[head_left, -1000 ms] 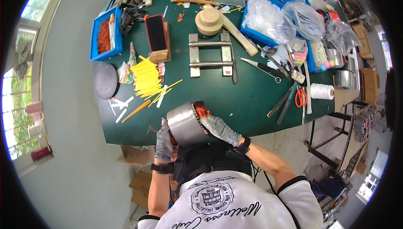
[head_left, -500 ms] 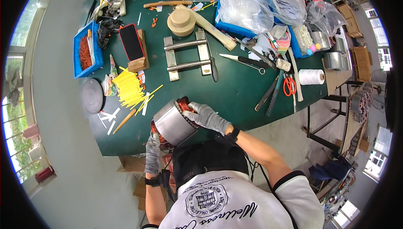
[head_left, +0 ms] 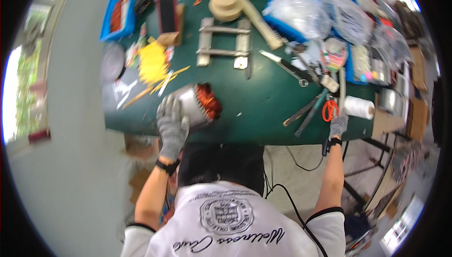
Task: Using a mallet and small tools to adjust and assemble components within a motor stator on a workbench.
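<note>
The motor stator [head_left: 190, 106], a grey metal cylinder with reddish copper windings at its end, lies on its side near the front edge of the green table [head_left: 263, 99]. My left hand [head_left: 172, 124], in a grey glove, rests against the stator's left side with its fingers stretched over the metal. Far to the right, my gloved right hand [head_left: 338, 128] is at the table's front edge. It is beside the red-handled scissors [head_left: 330, 110] and at the near end of a pale stick [head_left: 342, 87]. Its fingers are blurred, so a grip cannot be made out.
A white thread spool [head_left: 359, 107] lies right of my right hand. Dark-handled tools [head_left: 308, 115] and a knife [head_left: 278, 60] lie left of it. Farther back are a metal frame [head_left: 223, 40], yellow strips [head_left: 153, 62], a phone [head_left: 167, 14] and blue bins [head_left: 117, 12].
My right hand has left the stator's windings and moved far right to the scissors. My left hand has shifted up onto the stator's side. The whole view has swung.
</note>
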`<state>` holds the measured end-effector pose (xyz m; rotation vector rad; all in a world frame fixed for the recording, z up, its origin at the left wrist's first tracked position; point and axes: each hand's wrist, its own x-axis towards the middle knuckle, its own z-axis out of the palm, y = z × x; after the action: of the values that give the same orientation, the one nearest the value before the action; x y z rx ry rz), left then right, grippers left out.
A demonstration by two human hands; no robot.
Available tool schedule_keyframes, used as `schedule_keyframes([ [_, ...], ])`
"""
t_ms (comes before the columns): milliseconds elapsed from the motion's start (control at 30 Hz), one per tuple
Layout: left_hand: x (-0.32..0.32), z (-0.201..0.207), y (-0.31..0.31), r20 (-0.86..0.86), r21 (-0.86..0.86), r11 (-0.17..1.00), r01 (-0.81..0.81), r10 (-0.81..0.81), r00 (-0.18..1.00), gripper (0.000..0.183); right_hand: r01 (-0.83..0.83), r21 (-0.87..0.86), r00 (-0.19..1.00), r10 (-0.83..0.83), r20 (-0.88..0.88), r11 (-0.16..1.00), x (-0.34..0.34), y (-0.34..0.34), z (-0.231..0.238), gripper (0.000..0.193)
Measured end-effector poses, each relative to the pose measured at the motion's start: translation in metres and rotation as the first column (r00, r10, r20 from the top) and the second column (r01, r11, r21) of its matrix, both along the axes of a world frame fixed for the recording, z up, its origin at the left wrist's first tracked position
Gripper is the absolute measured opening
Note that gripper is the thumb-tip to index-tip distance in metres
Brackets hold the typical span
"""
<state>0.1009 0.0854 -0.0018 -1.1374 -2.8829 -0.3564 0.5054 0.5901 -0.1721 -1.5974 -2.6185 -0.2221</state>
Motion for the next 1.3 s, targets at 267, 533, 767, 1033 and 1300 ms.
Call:
schedule_keyframes([
  [267, -0.004, -0.018, -0.003, -0.065, -0.043, 0.996, -0.073, 0.07, 0.995, 0.061, 0.276, -0.385, 0.942, -0.328, -0.075, 0.88, -0.029, -0.003, 0.045, 0.047],
  [533, 0.017, -0.005, -0.008, 0.036, -0.079, 0.995, -0.062, 0.065, 0.997, 0.065, 0.074, -0.617, 0.683, -0.491, -0.541, 0.783, -0.027, -0.127, 0.111, 0.028],
  [767, 0.012, -0.008, -0.015, 0.106, 0.018, 0.988, 0.152, -0.153, 0.983, 0.07, -0.45, -0.771, 0.784, -0.214, -0.583, 0.45, -0.222, -0.336, 0.245, 0.064],
  [1033, 0.048, -0.023, -0.022, 0.095, 0.19, 0.967, 0.171, -0.192, 0.977, 0.072, -0.577, -0.551, 0.773, 0.183, -0.608, 0.603, -0.271, -0.38, 0.255, 0.058],
  [1300, 0.065, -0.034, -0.026, 0.067, 0.254, 0.955, 0.155, -0.177, 0.982, 0.072, -0.546, -0.675, 0.829, 0.438, -0.348, 0.497, -0.27, -0.374, 0.265, 0.052],
])
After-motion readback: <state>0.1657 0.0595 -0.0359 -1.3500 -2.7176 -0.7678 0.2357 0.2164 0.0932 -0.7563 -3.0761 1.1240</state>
